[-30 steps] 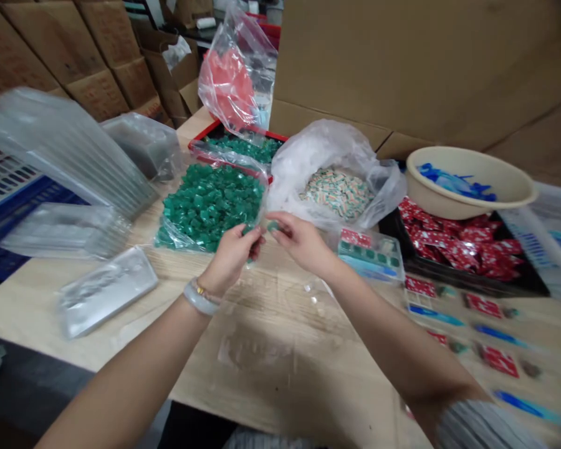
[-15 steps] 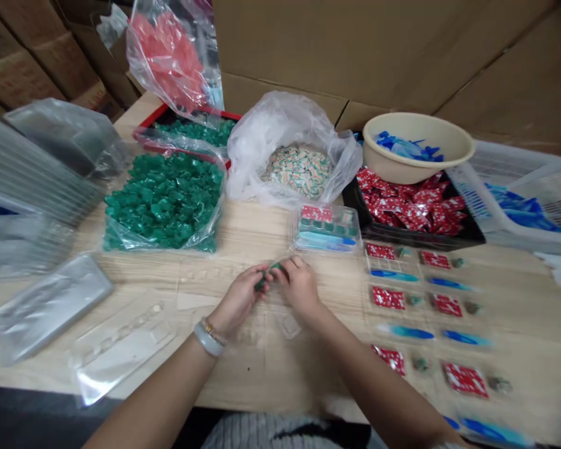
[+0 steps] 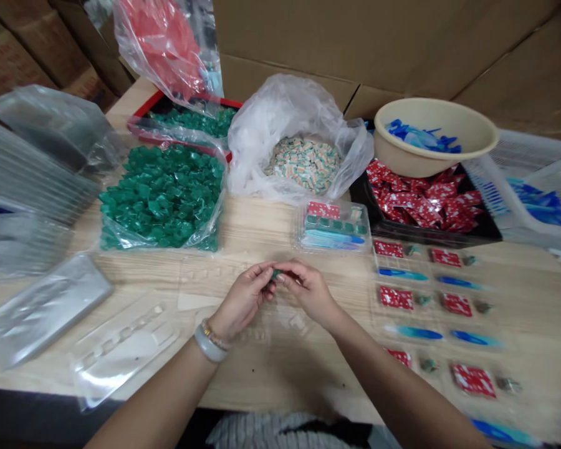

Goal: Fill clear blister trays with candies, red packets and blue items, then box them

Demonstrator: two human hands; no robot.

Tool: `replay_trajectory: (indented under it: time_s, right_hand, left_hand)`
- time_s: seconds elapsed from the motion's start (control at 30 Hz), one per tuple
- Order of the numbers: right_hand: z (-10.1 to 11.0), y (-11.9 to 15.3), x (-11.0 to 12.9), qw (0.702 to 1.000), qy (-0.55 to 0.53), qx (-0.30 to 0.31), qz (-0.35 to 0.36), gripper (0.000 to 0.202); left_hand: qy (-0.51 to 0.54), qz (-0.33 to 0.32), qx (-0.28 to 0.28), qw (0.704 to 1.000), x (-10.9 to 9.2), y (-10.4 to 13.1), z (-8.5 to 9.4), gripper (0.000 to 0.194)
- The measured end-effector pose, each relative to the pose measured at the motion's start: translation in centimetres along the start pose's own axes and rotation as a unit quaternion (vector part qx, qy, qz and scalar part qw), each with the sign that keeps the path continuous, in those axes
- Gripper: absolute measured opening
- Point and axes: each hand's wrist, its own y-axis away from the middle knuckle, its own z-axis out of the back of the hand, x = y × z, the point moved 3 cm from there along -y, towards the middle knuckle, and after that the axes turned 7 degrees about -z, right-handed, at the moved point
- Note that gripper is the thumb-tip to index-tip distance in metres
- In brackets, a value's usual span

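Observation:
My left hand and my right hand meet over the middle of the table, fingertips together. Between them is a small dark green piece, mostly covered by the fingers; its exact kind is too small to make out. Both hands are closed on it. Below and beside the hands lie clear plastic trays with moulded hollows, hard to see against the wood. Farther left, a big clear bag holds a heap of similar green pieces.
Filled clear packs stand beyond my hands. Trays with red packets and blue tools line the right. Behind are a white plastic bag, a beige basin and a black tray. Stacked clear trays lie left.
My right fingers have shifted and now press closer against the left fingertips, covering more of the green piece. The view has tilted slightly; the things on the table look unmoved.

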Motion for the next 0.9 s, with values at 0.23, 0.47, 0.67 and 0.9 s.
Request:
replay_trajectory:
  time_s: [0.23, 0.47, 0.67, 0.9]
  right_hand:
    - [0.3, 0.8, -1.4, 0.966, -0.215, -0.047, -0.138, 0.024]
    - [-0.2, 2.1, -1.6, 0.963, -0.205, -0.099, -0.142, 0.030]
    - [-0.9, 4.5, -1.9, 0.964, -0.230, -0.035, -0.132, 0.022]
    - [-0.6, 6.3, -2.3, 0.985, -0.149, -0.067, -0.061, 0.015]
  left_hand:
    - [-0.146, -0.063, 0.018, 0.987, 0.0, 0.7, -1.0, 0.031]
    - [-0.255, -0.097, 0.011, 0.962, 0.1, 1.4, -1.9, 0.016]
    - [-0.176, -0.025, 0.050, 0.983, 0.9, 3.0, -2.3, 0.019]
    - [-0.204, -0.066, 0.031, 0.976, 3.0, 2.2, -2.1, 0.016]
